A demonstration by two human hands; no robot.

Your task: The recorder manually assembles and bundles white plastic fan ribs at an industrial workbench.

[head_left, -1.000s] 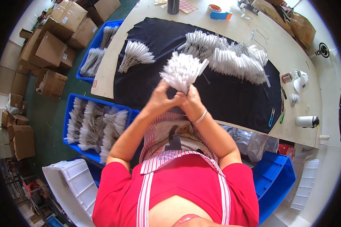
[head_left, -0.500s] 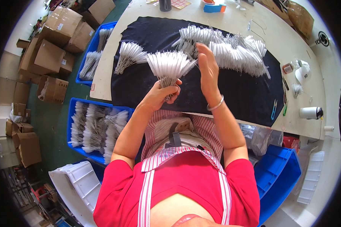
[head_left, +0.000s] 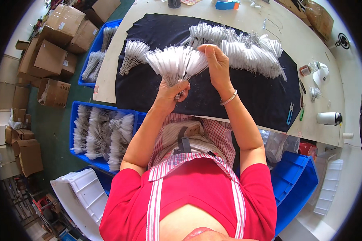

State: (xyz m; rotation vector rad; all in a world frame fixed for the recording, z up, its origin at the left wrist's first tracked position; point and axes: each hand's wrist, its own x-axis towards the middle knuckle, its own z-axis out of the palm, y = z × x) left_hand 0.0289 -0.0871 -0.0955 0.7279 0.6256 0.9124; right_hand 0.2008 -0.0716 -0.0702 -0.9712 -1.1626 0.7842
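Observation:
A fanned bundle of small white wire-handled brushes (head_left: 175,64) stands up over the dark cloth. My left hand (head_left: 173,94) is wrapped round its gathered wire handles, bristles spread upward. My right hand (head_left: 218,67), with a bangle on its wrist, is at the fan's right edge. Its thumb and fingers are bent together at the tips of the outermost brushes. Just left of the fan, another bundle of brushes (head_left: 134,54) lies on the dark cloth (head_left: 245,98). Beyond my right hand is a long pile of the same brushes (head_left: 249,54).
A blue bin of brushes (head_left: 74,132) stands left of my lap, another blue bin (head_left: 84,76) farther up. On the table's right lie blue-handled snips (head_left: 290,113), a white bottle (head_left: 329,118) and a glass jar (head_left: 308,69). Cardboard boxes (head_left: 48,58) fill the far left.
My right hand's fingers have bent from straight and flat to curled in at the fan's edge. The bundle in my left hand has shifted slightly left and spread wider.

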